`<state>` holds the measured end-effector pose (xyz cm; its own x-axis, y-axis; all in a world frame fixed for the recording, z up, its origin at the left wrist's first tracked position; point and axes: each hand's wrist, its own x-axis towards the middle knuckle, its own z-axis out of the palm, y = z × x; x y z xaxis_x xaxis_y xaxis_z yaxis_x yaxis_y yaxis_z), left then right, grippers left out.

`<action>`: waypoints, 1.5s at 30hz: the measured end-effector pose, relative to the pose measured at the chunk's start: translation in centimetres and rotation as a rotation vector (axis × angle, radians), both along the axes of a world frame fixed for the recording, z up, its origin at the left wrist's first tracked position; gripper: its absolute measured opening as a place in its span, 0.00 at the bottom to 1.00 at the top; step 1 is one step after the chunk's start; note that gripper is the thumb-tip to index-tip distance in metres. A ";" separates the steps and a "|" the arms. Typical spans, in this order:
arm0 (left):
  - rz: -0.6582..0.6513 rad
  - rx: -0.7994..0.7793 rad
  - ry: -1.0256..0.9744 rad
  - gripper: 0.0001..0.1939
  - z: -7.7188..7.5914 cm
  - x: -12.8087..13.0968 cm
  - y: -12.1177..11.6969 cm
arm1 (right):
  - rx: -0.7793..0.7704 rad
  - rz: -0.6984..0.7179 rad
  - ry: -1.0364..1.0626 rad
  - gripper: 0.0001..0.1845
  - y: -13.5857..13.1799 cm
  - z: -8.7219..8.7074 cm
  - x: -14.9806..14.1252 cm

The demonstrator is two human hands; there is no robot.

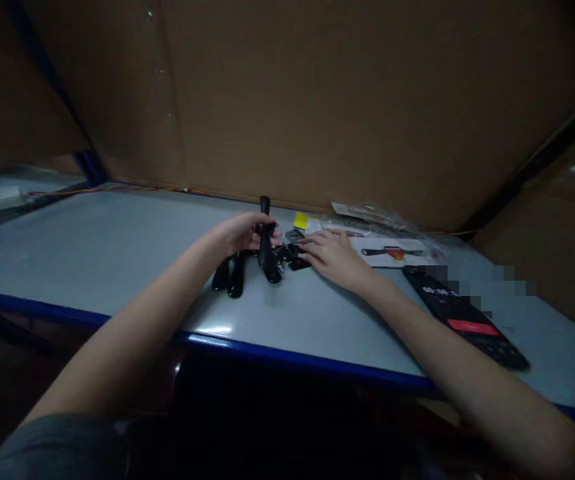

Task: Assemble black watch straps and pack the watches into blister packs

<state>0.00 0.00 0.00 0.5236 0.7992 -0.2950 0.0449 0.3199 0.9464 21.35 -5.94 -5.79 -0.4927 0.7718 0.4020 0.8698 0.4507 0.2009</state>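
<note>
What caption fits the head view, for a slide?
Left hand grips black-handled tool, right hand on its head, grey workbench beneath.

- A black tool (266,250) is gripped upright by the left hand (240,233).
- The right hand (330,258) is laid on the tool's black end.
- A printed card (392,252) and a clear plastic bag (367,217) are seen beyond it.
- A black phone (460,317) is placed on the gray table (117,247).

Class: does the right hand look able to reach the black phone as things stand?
Probably yes: the right hand lies near the black phone, with only grey bench top between them, and nothing stands in the way.
</note>
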 end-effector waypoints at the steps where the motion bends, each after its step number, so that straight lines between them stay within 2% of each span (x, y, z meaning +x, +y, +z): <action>1: 0.000 0.000 0.007 0.08 -0.1 0.1 0.0 | 0.004 0.004 -0.010 0.14 0.0 0.1 -0.1; 6: -0.001 -0.002 0.042 0.11 -0.7 0.2 0.1 | 0.019 0.029 -0.022 0.13 -0.1 0.5 -0.5; 12: -0.008 0.007 0.061 0.13 -1.1 0.3 0.2 | 0.019 0.061 0.059 0.12 0.1 0.4 0.1; 16: -0.001 0.006 0.069 0.14 -1.0 0.5 0.2 | 0.041 -0.009 0.166 0.11 0.0 0.6 0.2; 17: 0.000 0.007 0.069 0.14 -1.0 0.5 0.2 | 0.048 -0.040 0.257 0.10 -0.1 0.7 0.2; 19: -0.002 0.009 0.068 0.15 -1.0 0.5 0.2 | 0.029 -0.095 0.567 0.06 -0.4 0.8 0.1; 23: -0.010 0.010 0.063 0.16 -1.1 0.5 0.1 | -0.228 -0.100 1.346 0.08 -0.6 1.2 0.4; 26: -0.012 0.014 0.056 0.16 -1.2 0.6 0.2 | -0.382 -0.089 1.601 0.10 -0.6 1.5 1.0; 28: -0.004 0.013 0.053 0.15 -1.3 0.6 0.3 | -0.370 -0.118 1.565 0.10 -0.6 1.6 1.0; 29: -0.003 0.009 0.055 0.14 -1.4 0.7 0.4 | -0.342 -0.121 1.481 0.09 -0.8 1.7 1.0; 31: -0.007 -0.002 0.064 0.14 -1.5 0.7 0.5 | -0.278 -0.077 1.186 0.10 -1.4 1.8 0.6; 33: -0.014 -0.002 0.069 0.13 -1.5 0.8 0.5 | -0.276 0.004 0.843 0.15 -2.3 1.9 0.2; 36: -0.003 0.017 0.071 0.14 -1.3 0.8 0.3 | -0.326 0.015 0.554 0.25 -3.8 1.7 0.2; 40: 0.009 0.046 0.083 0.15 -0.9 0.9 -0.1 | -0.410 -0.027 0.418 0.25 -4.7 1.3 0.8; 45: -0.016 0.057 0.072 0.14 -1.0 0.9 0.1 | -0.483 0.028 0.430 0.21 -4.2 1.0 0.9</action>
